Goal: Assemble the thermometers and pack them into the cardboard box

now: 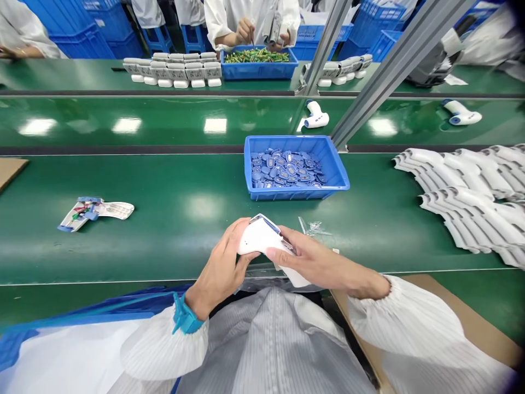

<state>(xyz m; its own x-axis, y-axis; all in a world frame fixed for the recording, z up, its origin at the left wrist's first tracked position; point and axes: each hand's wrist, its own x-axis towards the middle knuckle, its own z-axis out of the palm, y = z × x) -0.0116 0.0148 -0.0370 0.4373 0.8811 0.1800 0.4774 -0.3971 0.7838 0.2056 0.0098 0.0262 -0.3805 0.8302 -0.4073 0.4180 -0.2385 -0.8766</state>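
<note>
Both my hands hold a white, gun-shaped infrared thermometer housing (260, 238) just above the near edge of the green bench. My left hand (223, 262) is closed around its head end, fingers behind and thumb below. My right hand (307, 257) grips the handle side, its thumb pressed on the white shell. A blue-edged part shows along the housing's upper side; much of the handle is behind my right hand. Beyond it stands a blue bin (297, 193) full of small blue oval pieces (283, 167). Small clear plastic bits (315, 227) lie just past my right hand.
Left on the bench lies an opened thermometer half (96, 212) with wires. White shells (471, 202) are stacked at right. Finished-looking thermometers (316, 115) rest on the middle strip near a slanted metal post (381, 71). Across, a co-worker's hands (245, 31) work above another blue bin (258, 71).
</note>
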